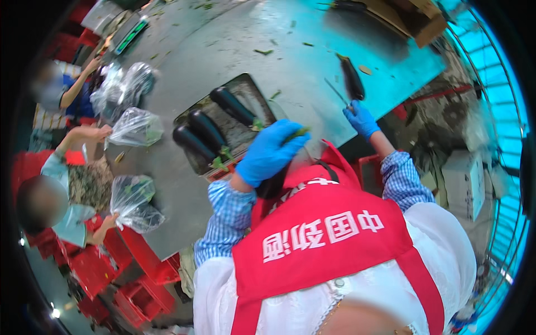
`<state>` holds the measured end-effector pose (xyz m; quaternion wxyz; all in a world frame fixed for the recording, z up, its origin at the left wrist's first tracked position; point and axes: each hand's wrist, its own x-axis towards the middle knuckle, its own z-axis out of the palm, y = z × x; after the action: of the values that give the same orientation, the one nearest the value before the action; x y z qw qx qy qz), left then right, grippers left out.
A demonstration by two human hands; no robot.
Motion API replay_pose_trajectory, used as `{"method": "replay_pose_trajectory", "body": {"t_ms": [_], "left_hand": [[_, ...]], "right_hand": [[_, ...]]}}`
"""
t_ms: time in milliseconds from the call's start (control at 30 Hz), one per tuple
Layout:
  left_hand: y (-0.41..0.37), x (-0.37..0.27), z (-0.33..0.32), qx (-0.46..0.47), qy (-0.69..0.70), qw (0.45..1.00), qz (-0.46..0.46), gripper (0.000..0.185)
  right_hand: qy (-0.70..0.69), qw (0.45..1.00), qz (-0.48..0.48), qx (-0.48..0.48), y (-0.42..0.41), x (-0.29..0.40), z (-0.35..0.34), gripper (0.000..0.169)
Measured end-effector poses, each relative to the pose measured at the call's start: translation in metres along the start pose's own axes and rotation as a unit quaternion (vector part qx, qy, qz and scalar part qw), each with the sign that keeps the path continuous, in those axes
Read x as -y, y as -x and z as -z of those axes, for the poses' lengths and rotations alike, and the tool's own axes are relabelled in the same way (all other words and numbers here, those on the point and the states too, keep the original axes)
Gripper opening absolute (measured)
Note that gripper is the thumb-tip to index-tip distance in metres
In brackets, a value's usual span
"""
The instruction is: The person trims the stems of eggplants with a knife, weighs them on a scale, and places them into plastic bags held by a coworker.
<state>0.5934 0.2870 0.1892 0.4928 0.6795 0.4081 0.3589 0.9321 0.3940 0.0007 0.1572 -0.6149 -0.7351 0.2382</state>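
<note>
My left hand, in a blue glove, is closed around an eggplant. The fruit's dark body shows below the palm and its green stem end sticks out by the fingers. In my right hand, also gloved in blue, is a knife with a thin blade pointing away from me. Another eggplant lies on the table just beyond that hand; whether they touch I cannot tell. Left of my left hand, a metal tray holds three eggplants, one apart from the paired two.
The metal table carries stem scraps and a cardboard box at the far right. Across the left side, two people handle clear plastic bags. Red crates stand on the floor at lower left, a white box at right.
</note>
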Motion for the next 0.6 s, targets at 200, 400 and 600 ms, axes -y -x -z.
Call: {"method": "replay_pose_trajectory", "body": {"t_ms": [200,400,600], "left_hand": [[-0.016,0.009,0.002,0.115,-0.500,0.850,-0.121,0.010],[-0.013,0.086,0.060,0.119,-0.669,0.718,-0.150,0.008],[0.030,0.125,0.087,0.122,-0.628,0.765,-0.073,0.016]], "right_hand": [[-0.025,0.995,-0.096,-0.003,-0.027,0.033,-0.110,0.031],[-0.019,0.996,-0.079,-0.040,-0.060,0.036,-0.143,0.034],[0.014,0.995,-0.069,0.071,-0.062,0.057,-0.135,0.037]]}}
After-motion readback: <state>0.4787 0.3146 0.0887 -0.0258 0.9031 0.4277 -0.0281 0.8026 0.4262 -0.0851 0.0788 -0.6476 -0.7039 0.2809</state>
